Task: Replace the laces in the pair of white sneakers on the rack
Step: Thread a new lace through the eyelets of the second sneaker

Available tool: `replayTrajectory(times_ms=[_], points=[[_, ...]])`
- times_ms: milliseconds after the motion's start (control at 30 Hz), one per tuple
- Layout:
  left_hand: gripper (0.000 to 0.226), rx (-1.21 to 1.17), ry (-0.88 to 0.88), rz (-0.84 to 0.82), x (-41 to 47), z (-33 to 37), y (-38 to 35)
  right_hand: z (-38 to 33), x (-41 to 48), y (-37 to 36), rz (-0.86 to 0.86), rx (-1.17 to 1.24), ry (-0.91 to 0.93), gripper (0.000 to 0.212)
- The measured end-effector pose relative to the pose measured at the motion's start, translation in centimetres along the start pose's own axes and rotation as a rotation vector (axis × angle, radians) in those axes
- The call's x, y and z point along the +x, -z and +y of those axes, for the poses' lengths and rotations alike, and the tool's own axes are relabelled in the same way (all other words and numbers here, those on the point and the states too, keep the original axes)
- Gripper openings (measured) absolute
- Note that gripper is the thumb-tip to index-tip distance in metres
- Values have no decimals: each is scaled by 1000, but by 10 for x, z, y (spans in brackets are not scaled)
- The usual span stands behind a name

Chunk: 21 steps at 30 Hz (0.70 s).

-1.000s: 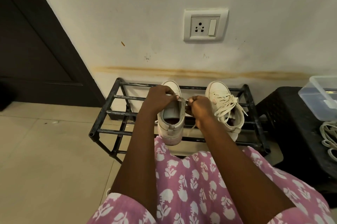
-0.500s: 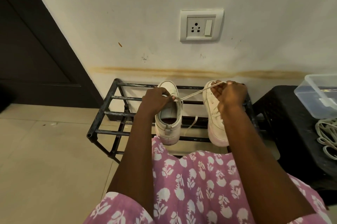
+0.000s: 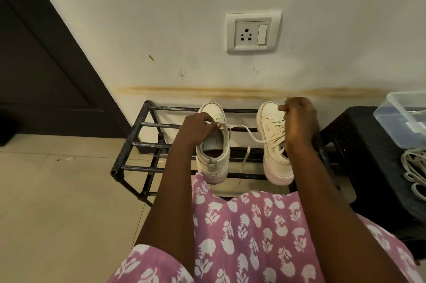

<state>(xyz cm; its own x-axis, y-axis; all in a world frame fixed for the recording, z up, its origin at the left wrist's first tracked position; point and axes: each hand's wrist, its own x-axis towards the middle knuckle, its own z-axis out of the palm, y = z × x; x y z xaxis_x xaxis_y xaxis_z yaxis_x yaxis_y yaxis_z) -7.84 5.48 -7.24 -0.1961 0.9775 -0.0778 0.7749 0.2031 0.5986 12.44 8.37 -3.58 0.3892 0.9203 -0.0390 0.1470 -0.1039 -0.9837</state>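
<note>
Lace now sags; was taut. Your L grip clamps left sneaker; R grip curled, hold unclear. Risk: slack tangles w/ right sneaker laces.

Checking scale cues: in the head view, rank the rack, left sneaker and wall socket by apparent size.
Largest: rack. Then left sneaker and wall socket: they look about alike, and the socket sits farther away, so unranked.

Right hand has shifted from beside the left sneaker to over the right sneaker. The lace, drawn taut half a second ago, now sags between them.
</note>
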Motion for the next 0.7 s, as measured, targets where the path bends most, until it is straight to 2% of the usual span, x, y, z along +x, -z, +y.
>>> replayTrajectory(times_ms=[133,233,433,700], points=[[31,-15,-21,9,0,-1,2,8,-25,-29,-435,-325,161,13],[29,-29,-28,8,-1,0,2,14,-39,-47,-575,-483,223,21],[30,-60,10,-9,-2,-3,0,12,-40,-52,-535,-508,203,16],[36,-56,23,-19,-1,-8,1,5,-15,-25,-352,-762,204,27]])
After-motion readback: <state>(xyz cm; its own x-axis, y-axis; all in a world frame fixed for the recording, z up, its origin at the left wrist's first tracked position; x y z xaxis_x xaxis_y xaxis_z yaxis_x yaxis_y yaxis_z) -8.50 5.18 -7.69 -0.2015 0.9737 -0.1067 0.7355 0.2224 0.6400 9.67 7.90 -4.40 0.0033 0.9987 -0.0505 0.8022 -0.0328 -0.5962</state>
